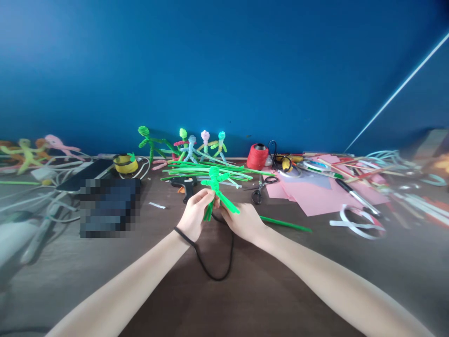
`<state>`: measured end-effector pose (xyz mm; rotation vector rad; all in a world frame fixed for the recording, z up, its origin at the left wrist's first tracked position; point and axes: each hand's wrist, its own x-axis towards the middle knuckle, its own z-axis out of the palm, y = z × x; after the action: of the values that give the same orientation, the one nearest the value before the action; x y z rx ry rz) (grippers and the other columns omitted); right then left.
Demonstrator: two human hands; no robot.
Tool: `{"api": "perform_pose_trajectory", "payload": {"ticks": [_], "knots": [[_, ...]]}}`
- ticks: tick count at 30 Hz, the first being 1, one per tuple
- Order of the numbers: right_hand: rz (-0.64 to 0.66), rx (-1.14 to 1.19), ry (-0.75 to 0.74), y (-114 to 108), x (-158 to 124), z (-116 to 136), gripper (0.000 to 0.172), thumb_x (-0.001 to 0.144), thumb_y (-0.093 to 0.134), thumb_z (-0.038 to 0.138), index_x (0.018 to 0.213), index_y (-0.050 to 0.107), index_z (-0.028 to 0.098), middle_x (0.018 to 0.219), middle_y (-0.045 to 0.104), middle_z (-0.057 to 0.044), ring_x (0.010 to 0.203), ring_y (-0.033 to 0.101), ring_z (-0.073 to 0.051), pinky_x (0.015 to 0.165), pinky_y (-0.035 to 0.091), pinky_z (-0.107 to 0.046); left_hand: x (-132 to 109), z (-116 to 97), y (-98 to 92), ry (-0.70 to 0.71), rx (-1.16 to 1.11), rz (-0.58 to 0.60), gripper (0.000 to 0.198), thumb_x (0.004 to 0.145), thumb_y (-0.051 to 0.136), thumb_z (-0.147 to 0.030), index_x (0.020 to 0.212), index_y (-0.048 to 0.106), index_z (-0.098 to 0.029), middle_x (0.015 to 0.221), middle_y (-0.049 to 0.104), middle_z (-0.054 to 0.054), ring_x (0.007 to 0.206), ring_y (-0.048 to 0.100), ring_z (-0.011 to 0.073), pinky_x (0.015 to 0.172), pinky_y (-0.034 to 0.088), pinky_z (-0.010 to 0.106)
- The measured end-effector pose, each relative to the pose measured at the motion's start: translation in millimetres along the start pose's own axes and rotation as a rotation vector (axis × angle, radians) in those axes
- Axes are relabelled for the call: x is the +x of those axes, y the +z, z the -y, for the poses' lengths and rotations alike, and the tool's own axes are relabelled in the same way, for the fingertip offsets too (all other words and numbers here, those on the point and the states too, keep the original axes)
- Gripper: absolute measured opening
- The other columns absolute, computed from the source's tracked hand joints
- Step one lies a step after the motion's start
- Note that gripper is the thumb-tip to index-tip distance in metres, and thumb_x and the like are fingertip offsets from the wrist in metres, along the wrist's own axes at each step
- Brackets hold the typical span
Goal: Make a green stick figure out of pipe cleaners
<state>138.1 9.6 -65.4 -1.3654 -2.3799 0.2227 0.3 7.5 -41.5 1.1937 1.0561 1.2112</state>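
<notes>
A bright green pipe-cleaner figure (214,175) with a coiled head, short arms and two long legs is held up over the table. My left hand (196,210) pinches it at the lower body. Around one leg the fingers of my right hand (245,222) are closed; their tips are partly hidden. A loose black cord hangs in a loop from my left wrist. Behind my right hand, a green pipe cleaner (287,224) lies on the table. Just beyond the figure is a pile of green pipe cleaners (245,172).
Several finished pipe-cleaner figures (191,149) lean along the blue wall. Left are a dark phone (112,206) and yellow tape roll (125,164). A black glue gun (187,186), scissors (257,195), red thread spool (257,157) and pink paper (312,199) lie beyond and right.
</notes>
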Motion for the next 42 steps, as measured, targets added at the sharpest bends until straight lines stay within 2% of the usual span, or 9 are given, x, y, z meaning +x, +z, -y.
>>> {"api": "perform_pose_trajectory", "payload": {"ticks": [5, 9, 12, 16, 19, 25, 32, 35, 42], "knots": [[0.078, -0.017, 0.031, 4, -3, 13, 0.034, 0.086, 0.027, 0.03, 0.112, 0.047, 0.019, 0.082, 0.064, -0.011, 0.06, 0.06, -0.022, 0.054, 0.035, -0.028, 0, -1, -0.3, 0.076, 0.107, -0.025, 0.024, 0.073, 0.047, -0.032, 0.056, 0.045, -0.016, 0.054, 0.045, -0.003, 0.05, 0.041, 0.0077, 0.051, 0.033, 0.021], [0.097, 0.256, 0.039, -1, -6, 21, 0.035, 0.086, 0.028, 0.032, 0.114, 0.043, 0.019, 0.093, 0.061, -0.012, 0.074, 0.059, -0.023, 0.061, 0.039, -0.031, 4, 2, -5.0, 0.202, 0.295, -0.042, 0.024, 0.074, 0.046, -0.029, 0.054, 0.043, -0.017, 0.053, 0.044, -0.003, 0.053, 0.042, 0.0087, 0.054, 0.034, 0.022], [0.146, 0.512, 0.03, -6, -6, 23, 0.035, 0.083, 0.036, 0.033, 0.114, 0.043, 0.018, 0.087, 0.058, -0.009, 0.076, 0.055, -0.02, 0.063, 0.039, -0.03, 5, 3, -8.4, 0.274, 0.444, -0.084, 0.022, 0.076, 0.044, -0.028, 0.057, 0.042, -0.017, 0.054, 0.042, -0.003, 0.053, 0.041, 0.0093, 0.053, 0.034, 0.022], [0.444, 0.996, 0.097, -17, -6, 23, 0.033, 0.081, 0.041, 0.031, 0.112, 0.038, 0.019, 0.055, 0.042, 0.004, 0.046, 0.039, -0.009, 0.044, 0.032, -0.021, 2, 2, -10.4, 0.338, 0.727, -0.13, 0.021, 0.077, 0.041, -0.028, 0.058, 0.042, -0.018, 0.054, 0.041, -0.004, 0.051, 0.039, 0.009, 0.052, 0.032, 0.021], [0.647, 1.312, 0.165, -27, -6, 24, 0.025, 0.081, 0.041, 0.028, 0.105, 0.035, 0.021, 0.051, 0.033, 0.009, 0.038, 0.025, -0.004, 0.038, 0.02, -0.016, 2, 2, -11.6, 0.406, 0.902, -0.149, 0.019, 0.077, 0.04, -0.026, 0.06, 0.044, -0.019, 0.055, 0.044, -0.003, 0.054, 0.041, 0.0099, 0.055, 0.033, 0.021], [0.741, 1.554, 0.229, -34, -6, 21, 0.01, 0.078, 0.041, 0.02, 0.084, 0.033, 0.02, 0.05, 0.04, 0.008, 0.035, 0.028, -0.003, 0.035, 0.015, -0.016, 3, 7, -12.4, 0.534, 1.056, -0.138, 0.017, 0.077, 0.04, -0.023, 0.062, 0.046, -0.02, 0.062, 0.052, -0.001, 0.062, 0.046, 0.0126, 0.061, 0.035, 0.022], [0.582, 1.37, 0.228, -19, -2, 18, 0.008, 0.081, 0.038, 0.027, 0.081, 0.036, 0.019, 0.043, 0.031, 0.011, 0.032, 0.019, -0.002, 0.032, 0.014, -0.015, 4, 6, -13.4, 0.556, 1.117, -0.066, 0.017, 0.079, 0.039, -0.022, 0.064, 0.047, -0.02, 0.064, 0.054, 0.001, 0.066, 0.049, 0.0146, 0.061, 0.035, 0.023], [0.446, 1.271, 0.201, -18, 0, 13, 0.018, 0.081, 0.041, 0.034, 0.074, 0.038, 0.018, 0.047, 0.022, 0.01, 0.036, 0.017, -0.002, 0.033, 0.014, -0.015, 5, 6, -14.9, 0.556, 1.112, -0.064, 0.017, 0.079, 0.039, -0.022, 0.063, 0.046, -0.02, 0.063, 0.053, 0.001, 0.065, 0.048, 0.0147, 0.061, 0.035, 0.023], [0.127, 1.058, 0.192, -20, 7, -6, 0.031, 0.081, 0.038, 0.044, 0.077, 0.051, 0.015, 0.049, 0.025, 0.007, 0.037, 0.022, -0.003, 0.036, 0.016, -0.018, 4, 6, -14.4, 0.474, 0.994, -0.044, 0.019, 0.077, 0.039, -0.023, 0.059, 0.044, -0.019, 0.057, 0.046, -0.001, 0.057, 0.044, 0.0122, 0.057, 0.033, 0.022]]}}
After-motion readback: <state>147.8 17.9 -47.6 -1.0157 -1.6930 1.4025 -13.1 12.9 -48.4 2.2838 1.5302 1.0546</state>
